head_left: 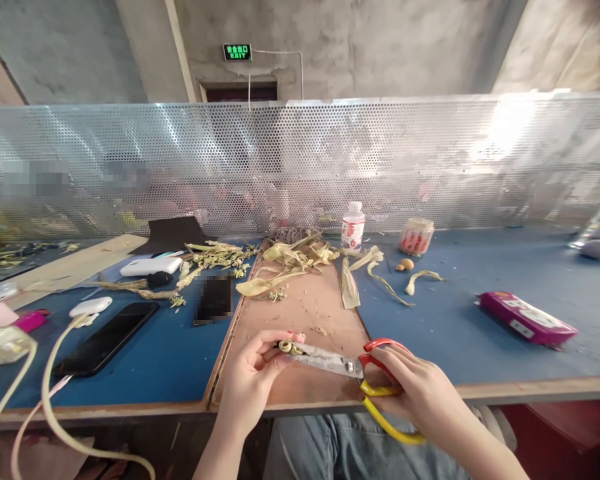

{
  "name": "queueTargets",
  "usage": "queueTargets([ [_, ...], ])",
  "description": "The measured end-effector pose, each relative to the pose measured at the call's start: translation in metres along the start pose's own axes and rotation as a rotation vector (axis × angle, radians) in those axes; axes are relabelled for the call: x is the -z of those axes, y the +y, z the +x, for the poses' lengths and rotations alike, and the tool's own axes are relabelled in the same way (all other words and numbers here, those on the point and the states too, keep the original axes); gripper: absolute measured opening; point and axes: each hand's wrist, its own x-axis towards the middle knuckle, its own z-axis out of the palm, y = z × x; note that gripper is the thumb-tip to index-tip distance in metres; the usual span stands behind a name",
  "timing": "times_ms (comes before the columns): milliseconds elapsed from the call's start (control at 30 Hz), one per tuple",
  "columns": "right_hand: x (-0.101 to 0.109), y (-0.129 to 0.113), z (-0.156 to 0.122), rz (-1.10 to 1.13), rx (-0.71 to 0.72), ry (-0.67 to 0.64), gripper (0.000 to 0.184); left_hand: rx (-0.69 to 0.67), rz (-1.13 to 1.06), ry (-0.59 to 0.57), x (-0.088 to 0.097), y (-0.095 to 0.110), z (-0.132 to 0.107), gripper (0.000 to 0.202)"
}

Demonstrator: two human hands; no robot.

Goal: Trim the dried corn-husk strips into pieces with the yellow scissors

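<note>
**Two hands engaged at the desk: one pair of scissors, one coiled strip**

Head view. Hands counted: two. The left hand (250,367) has its grip closed in a pinch, holding one coiled strip (285,346) between thumb and fingers. The right hand (420,380) has its grip closed around the handles of one pair of scissors (330,362). Both are over the front part of one brown board (295,327), set in the blue desk (430,333).

Counted on the desk: one bottle (353,230), one jar (416,239), one purple packet (525,317), one black phone (107,339) and one white block (151,267). Dried plant pieces (285,255) lie heaped at the rear of the board; they overlap too much for a reliable count. One perforated screen (300,153) stands behind.

Condition of the held items: the coiled strip is small, pale yellowish, and rolled into a spiral whose end faces the viewer, with darker material beside it. The scissors have grey, marked metal blades lying close together, one red handle and one yellow. The blade tips reach the coiled strip; whether they touch it cannot be told.
</note>
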Motion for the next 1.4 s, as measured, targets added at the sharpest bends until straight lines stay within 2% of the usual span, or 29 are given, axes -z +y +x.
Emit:
queueTargets([
  [100,0.001,0.000,-0.002,-0.013,-0.053,0.068,0.029,0.008,0.034,-0.002,0.001,0.002,0.000,0.021],
  [200,0.004,0.004,-0.010,-0.005,-0.181,0.126,0.034,-0.020,0.018,0.065,-0.001,0.003,0.000,0.023],
  [367,0.007,0.007,-0.023,0.017,-0.344,0.146,0.041,0.013,0.020,0.110,-0.004,0.001,0.000,0.030],
  [500,0.008,0.003,-0.023,-0.009,-0.283,0.138,0.037,-0.018,0.035,0.140,-0.004,0.001,-0.001,0.031],
  [867,0.008,-0.018,-0.019,-0.027,-0.121,0.130,0.039,-0.045,0.000,0.098,-0.005,0.001,-0.001,0.025],
  [1233,0.002,-0.023,-0.017,-0.036,-0.088,0.136,0.038,-0.055,-0.029,0.106,-0.006,0.001,-0.001,0.023],
  [1400,-0.002,-0.023,-0.016,-0.079,-0.074,0.180,0.041,-0.027,-0.056,0.125,-0.007,0.002,0.000,0.026],
])
